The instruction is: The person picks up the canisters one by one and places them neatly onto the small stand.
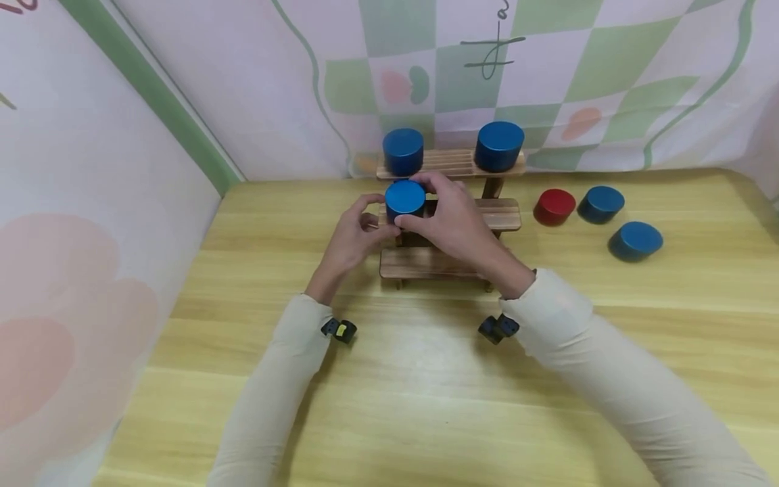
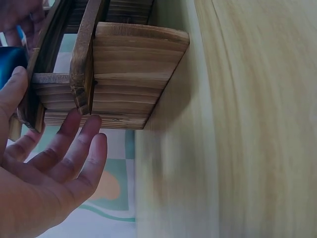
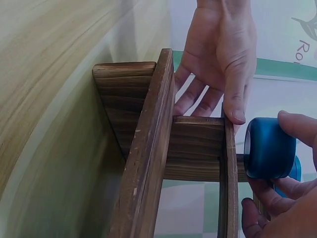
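A blue round tin point(image 1: 405, 197) is pinched between the thumb and fingers of my right hand point(image 1: 456, 220). In the right wrist view, the tin point(image 3: 271, 148) hovers with a narrow gap above the middle tier of a wooden three-tier stand point(image 1: 426, 264). My left hand point(image 1: 348, 238) is at the stand's left end. Its fingers, extended and slightly bent in the left wrist view, reach along the stand's side point(image 2: 133, 69), and its thumb lies by the middle tier, near the tin. Two more blue tins, one left point(image 1: 403, 152) and one right point(image 1: 499, 147), stand on the top tier.
Right of the stand, a red tin point(image 1: 554, 207) and two blue tins, one farther back point(image 1: 601, 205) and one nearer point(image 1: 635, 241), stand on the wooden table point(image 1: 402, 399). A patterned cloth point(image 1: 462, 74) hangs behind, and a pale wall panel point(image 1: 122, 169) borders the left.
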### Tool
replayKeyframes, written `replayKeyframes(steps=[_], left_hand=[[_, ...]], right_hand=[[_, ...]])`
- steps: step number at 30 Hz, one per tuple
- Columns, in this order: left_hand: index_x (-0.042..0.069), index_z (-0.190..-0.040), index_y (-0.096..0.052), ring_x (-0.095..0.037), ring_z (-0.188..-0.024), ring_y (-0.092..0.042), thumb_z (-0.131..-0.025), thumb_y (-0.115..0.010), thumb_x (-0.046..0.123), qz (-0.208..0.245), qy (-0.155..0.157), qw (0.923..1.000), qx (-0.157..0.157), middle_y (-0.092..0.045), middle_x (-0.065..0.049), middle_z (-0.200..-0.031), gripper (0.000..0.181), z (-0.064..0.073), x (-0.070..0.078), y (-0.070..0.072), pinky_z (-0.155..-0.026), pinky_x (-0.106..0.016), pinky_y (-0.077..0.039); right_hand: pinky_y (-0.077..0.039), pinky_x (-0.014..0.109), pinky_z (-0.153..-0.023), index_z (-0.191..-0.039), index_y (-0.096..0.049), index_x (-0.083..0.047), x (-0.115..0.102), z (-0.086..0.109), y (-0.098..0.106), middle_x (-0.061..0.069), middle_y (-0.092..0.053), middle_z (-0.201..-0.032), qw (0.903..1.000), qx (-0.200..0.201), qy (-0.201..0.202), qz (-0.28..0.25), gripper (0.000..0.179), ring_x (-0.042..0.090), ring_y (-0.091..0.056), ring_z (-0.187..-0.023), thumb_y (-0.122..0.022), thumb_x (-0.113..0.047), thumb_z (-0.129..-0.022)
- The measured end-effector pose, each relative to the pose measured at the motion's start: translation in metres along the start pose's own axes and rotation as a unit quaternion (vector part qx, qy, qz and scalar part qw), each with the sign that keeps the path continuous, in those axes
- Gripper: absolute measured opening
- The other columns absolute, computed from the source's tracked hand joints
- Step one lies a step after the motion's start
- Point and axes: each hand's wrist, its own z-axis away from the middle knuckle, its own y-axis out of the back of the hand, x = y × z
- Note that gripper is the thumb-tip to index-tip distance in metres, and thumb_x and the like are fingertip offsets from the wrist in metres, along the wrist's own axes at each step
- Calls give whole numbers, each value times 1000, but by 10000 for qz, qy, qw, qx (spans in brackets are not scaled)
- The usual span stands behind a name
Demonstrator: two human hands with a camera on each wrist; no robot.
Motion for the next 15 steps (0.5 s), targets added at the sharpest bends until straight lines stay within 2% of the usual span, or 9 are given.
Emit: replayKeyframes(steps=[6,15], left_hand=[[16,-139,-53,-26,-96,-61,-91,-77,19,-157,37,9998,80,-62,-13,-114,54,1,1,1,-77,-37,-53],[15,-141,-53,-25,-97,-62,-91,-77,19,-185,30,9998,72,-62,-12,-114,56,0,0,0,-76,-37,-53]], right_hand=[[-35,54,-103,-141,-50,-7,0,-1,-2,12,-52,-142,10000,-25,-79,33,65,33,-42,-125,-81,-27,-87],[-38,53,-100,-141,-51,-8,3,-1,-5,11,-54,-140,9997,46,-109,221,67,33,-43,-122,-82,-30,-86]])
